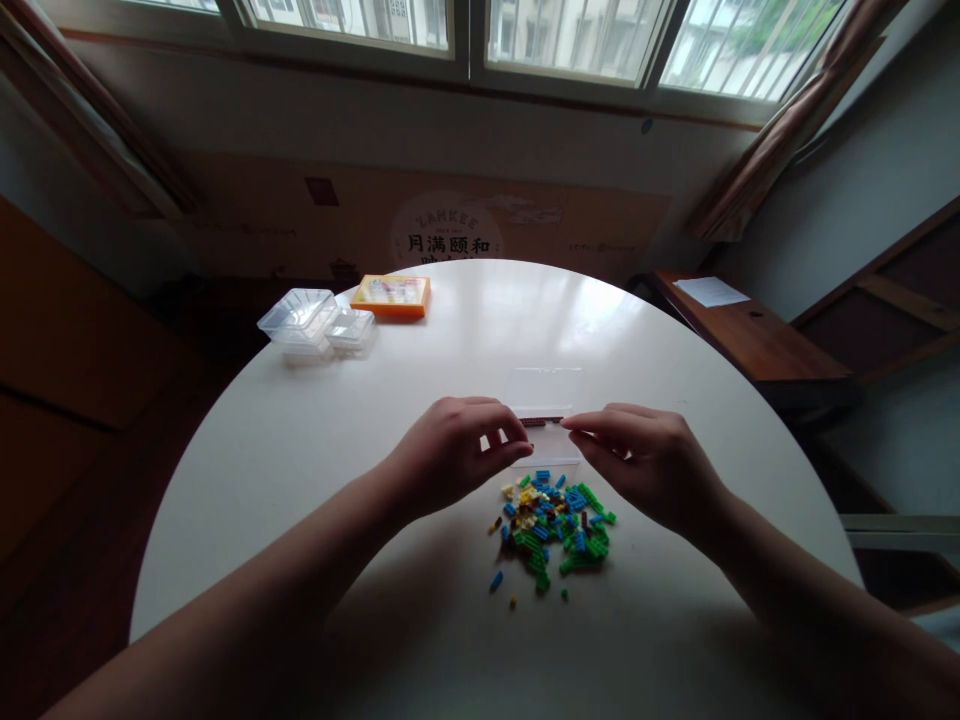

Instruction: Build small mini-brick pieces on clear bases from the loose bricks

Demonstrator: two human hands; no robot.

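Note:
My left hand (469, 447) is over the left side of an open clear plastic box (566, 452), thumb and index finger closed on a tiny dark piece, probably a brick. From the other side my right hand (641, 450) reaches in. Its fingers are stretched out, and the fingertips touch or nearly touch the right end of a row of dark brown bricks (541, 421) lying in the box. The box's clear lid (546, 384) lies folded back on the far side. Just nearer than the box is a loose pile of small building bricks (551, 525), blue, green, yellow and brown.
A round white table (300, 480) bears everything. At its far left edge stand clear plastic containers (304, 315), a smaller clear box (351, 328) and an orange box (391, 296). Several stray bricks lie near the pile. A brown desk (739, 335) with paper stands at right.

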